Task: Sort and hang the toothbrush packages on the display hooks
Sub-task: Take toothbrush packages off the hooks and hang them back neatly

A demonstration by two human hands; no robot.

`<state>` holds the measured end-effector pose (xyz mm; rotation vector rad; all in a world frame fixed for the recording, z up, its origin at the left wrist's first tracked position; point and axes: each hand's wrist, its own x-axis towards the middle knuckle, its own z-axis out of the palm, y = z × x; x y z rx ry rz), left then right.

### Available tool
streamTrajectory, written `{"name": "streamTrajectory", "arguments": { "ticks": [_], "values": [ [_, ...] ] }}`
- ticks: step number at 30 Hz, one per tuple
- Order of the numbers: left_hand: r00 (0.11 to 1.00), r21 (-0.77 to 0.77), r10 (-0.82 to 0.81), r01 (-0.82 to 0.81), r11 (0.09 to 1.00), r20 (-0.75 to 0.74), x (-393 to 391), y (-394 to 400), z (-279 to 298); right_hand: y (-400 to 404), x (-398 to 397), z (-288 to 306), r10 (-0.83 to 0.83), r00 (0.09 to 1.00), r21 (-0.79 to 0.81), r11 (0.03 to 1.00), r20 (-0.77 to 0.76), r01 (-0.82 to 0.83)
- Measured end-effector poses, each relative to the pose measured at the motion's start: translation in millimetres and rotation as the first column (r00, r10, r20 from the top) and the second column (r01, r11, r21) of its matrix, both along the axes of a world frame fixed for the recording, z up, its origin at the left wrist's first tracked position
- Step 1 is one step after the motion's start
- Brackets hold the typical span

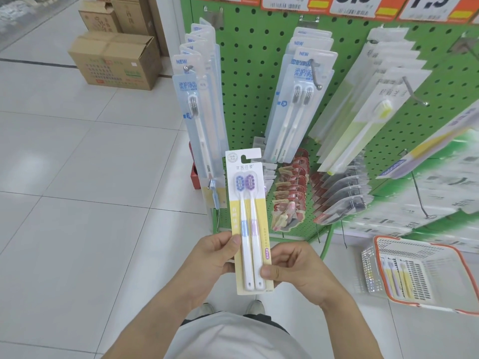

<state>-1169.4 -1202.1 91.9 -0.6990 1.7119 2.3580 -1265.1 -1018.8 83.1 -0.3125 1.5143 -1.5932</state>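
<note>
Twin toothbrush package [249, 224] is standing upright at centre, its lower half being pinched by the left hand [212, 263] and right hand [293, 268]. At three o'clock, a basket [456, 257] is sitting; at twelve, blue packs [298, 104] are hanging on the green pegboard [248, 73].
</note>
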Motion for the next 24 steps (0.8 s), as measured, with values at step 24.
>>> {"name": "streamTrajectory", "arguments": {
  "ticks": [24],
  "values": [
    [0.973,-0.395,0.227,-0.225,0.891,-0.043,-9,13,-5,-16,10,-5,-0.173,0.774,0.13,0.941,-0.61,0.312]
  ]
}}
